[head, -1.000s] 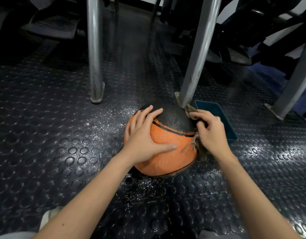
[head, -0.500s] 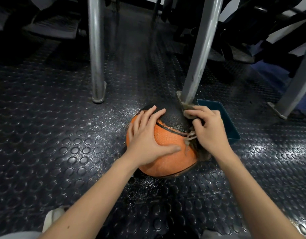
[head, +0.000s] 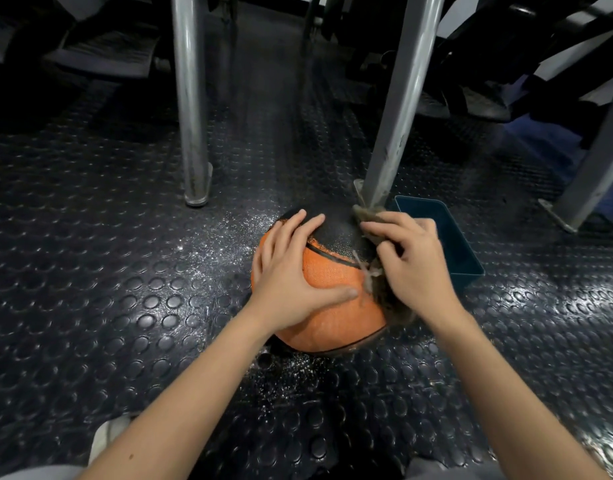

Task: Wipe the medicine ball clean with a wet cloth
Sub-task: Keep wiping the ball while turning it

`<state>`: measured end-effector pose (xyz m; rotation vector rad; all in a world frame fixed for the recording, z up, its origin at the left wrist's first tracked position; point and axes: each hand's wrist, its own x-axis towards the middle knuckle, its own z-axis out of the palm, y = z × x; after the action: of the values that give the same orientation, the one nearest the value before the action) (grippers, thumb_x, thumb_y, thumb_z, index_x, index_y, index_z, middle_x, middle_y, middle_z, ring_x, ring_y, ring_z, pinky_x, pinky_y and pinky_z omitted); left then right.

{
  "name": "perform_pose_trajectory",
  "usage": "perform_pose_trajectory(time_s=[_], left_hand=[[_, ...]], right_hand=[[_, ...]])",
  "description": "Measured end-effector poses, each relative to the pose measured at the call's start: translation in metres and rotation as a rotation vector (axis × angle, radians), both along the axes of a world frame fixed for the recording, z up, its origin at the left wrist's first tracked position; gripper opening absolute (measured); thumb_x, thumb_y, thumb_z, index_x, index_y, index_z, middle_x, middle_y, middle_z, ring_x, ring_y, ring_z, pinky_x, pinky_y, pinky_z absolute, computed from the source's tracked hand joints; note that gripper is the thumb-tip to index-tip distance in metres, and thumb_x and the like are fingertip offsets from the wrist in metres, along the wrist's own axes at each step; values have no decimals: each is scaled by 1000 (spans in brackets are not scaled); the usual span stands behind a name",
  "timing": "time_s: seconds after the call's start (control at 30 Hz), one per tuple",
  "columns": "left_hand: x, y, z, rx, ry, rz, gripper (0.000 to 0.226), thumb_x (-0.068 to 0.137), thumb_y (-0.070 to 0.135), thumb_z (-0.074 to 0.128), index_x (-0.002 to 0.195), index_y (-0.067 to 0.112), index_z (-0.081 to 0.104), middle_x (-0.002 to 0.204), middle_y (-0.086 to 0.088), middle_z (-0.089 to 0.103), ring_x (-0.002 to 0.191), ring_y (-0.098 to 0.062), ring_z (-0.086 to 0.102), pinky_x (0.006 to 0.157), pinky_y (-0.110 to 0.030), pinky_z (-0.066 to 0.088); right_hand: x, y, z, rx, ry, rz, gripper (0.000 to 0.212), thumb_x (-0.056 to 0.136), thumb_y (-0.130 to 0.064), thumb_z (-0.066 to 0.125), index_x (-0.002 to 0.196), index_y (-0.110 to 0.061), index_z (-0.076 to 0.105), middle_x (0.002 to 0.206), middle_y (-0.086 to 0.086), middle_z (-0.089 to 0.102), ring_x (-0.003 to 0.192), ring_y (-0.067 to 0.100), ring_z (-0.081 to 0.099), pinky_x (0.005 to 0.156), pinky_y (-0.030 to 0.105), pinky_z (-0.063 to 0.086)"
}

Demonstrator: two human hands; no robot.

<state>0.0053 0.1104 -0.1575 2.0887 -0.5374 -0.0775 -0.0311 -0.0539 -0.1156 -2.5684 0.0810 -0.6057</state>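
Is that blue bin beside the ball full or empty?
Empty, apparently: the blue bin shows only bare inner walls and floor.

Bare forearms, no sleeves; white shoe (head: 106, 436) below.

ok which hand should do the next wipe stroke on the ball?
Right. The right hand already presses the cloth against the medicine ball; the left hand lies flat on it, steadying.
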Motion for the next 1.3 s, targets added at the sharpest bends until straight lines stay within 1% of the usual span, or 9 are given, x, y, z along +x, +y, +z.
perform_pose_trajectory(time_s=[0.13, 0.37, 0.43, 0.57, 0.7, 0.8, 1.03, 1.17, 1.3], left_hand=[[7, 10, 0, -48, 75, 1, 98, 41, 78, 55, 130, 59, 18, 150, 27, 11, 138, 0, 6, 116, -47, 10], [4, 3, 6, 7, 82, -20, 104, 47, 78, 70, 134, 57, 15, 152, 25, 5, 138, 1, -1, 114, -45, 0], [4, 3, 4, 4, 61, 4, 100, 47, 76, 66, 132, 58, 15, 151, 26, 7, 138, 0, 1, 114, -44, 2], [8, 9, 0, -46, 84, 10, 91, 42, 82, 53, 122, 65, 14, 149, 28, 9, 138, 0, 5, 117, -46, 8], [7, 6, 3, -1, 92, 2, 99, 48, 81, 63, 129, 61, 12, 150, 28, 4, 138, 1, 0, 115, -45, 4], [7, 2, 2, -6, 92, 48, 101, 53, 78, 65, 139, 53, 18, 152, 25, 6, 139, -3, 0, 116, -48, 5], [7, 5, 1, -68, 144, 203, 101, 52, 76, 65, 140, 47, 25, 151, 16, 15, 139, -11, 10, 116, -45, 12], [7, 7, 6, 25, 172, 252, 94, 58, 71, 70, 136, 48, 23, 144, 15, 17, 137, -12, 11, 115, -47, 5], [14, 16, 16, 59, 117, 218, 94, 46, 75, 63, 129, 40, 36, 125, 15, 24, 130, -10, 17, 115, -43, 7]], right_hand=[[-11, 10, -6, -84, -55, 263, 37, 84, -16, 42, 104, -19, 72, 113, -18, 54, 99, 12, 35, 94, 10, 26], [-8, -21, -14, 140, -36, -88, 36, 88, 1, 52, 108, -24, 67, 115, -16, 55, 103, 12, 40, 95, 9, 30], [-10, -1, -13, 85, -87, -12, 30, 86, -7, 50, 105, -18, 71, 112, -18, 55, 102, 10, 38, 92, 3, 24], [-15, 15, -15, -81, -154, 224, 34, 84, -16, 44, 103, -19, 72, 114, -16, 55, 100, 12, 37, 93, 11, 28], [-8, -24, -22, 139, -52, -66, 37, 87, -4, 50, 108, -29, 66, 117, -13, 59, 107, 18, 45, 91, 4, 25], [-7, -25, -25, 201, 10, -170, 37, 88, 1, 51, 112, -22, 68, 120, -8, 60, 110, 20, 45, 88, -2, 22], [-9, 9, -19, -7, -137, 152, 33, 85, -12, 47, 109, -17, 70, 116, -13, 55, 100, 12, 38, 94, 3, 22], [3, -29, -31, 241, 23, -82, 40, 88, 4, 49, 117, -18, 66, 121, -8, 58, 111, 13, 47, 101, 19, 35], [8, -31, -38, 436, 81, -100, 37, 94, 3, 44, 123, -13, 60, 120, -10, 56, 112, -1, 48, 90, -2, 31]])
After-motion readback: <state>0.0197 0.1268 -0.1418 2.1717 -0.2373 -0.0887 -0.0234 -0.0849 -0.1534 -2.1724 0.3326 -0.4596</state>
